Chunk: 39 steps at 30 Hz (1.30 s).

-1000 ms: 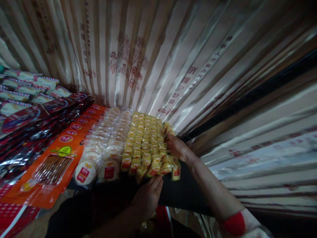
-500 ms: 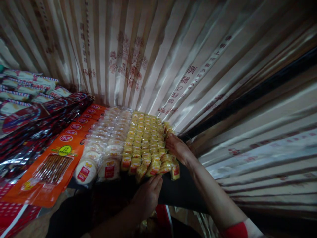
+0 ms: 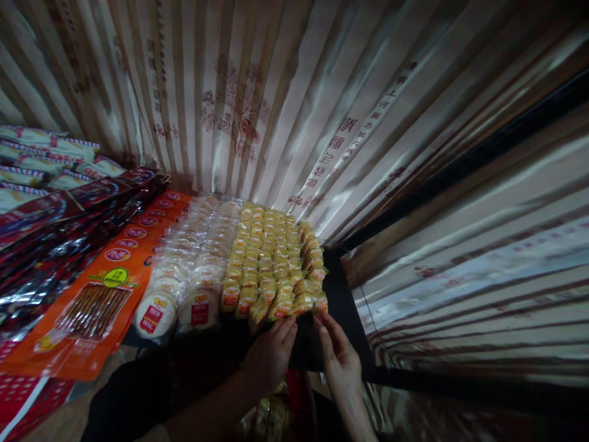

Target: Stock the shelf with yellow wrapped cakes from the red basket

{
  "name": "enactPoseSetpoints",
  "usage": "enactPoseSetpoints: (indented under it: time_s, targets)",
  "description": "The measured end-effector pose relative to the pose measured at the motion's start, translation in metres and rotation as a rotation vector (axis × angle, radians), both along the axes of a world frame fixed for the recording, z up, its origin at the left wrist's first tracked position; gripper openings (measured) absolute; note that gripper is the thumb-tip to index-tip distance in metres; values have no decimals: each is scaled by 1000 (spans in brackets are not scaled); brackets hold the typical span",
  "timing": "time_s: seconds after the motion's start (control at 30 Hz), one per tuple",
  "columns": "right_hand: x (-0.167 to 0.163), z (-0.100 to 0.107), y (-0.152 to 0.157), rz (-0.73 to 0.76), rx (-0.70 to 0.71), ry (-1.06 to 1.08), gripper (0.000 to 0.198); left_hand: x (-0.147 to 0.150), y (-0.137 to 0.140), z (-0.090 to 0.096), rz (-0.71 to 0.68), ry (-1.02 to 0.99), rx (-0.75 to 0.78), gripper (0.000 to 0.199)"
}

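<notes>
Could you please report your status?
Left hand near front of small yellow plastic-wrapped packets. Right hand at front-right corner. Packets in rows. No visible obstruction.

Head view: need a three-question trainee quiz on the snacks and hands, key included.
1. True or false: the white crackers lie between the orange packs and the yellow packets.
2. Whose fingertips are at the front right corner of the yellow packets? A) left hand B) right hand
3. Fill in: the labels on the front white crackers are ____.

Key: 1 true; 2 B; 3 red.
</notes>
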State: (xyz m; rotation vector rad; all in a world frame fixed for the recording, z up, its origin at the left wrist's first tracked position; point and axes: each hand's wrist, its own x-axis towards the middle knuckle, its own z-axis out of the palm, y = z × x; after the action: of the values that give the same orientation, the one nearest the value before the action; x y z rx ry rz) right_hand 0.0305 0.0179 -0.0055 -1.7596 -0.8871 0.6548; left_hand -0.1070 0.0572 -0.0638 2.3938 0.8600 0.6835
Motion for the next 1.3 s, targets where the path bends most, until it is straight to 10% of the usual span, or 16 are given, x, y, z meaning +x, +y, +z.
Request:
enactPoseSetpoints:
  time_s: [1.3]
  targets:
    - [-36, -31, 42, 30, -12, -72, 74, -7, -1, 16, 1, -189, 10, 35]
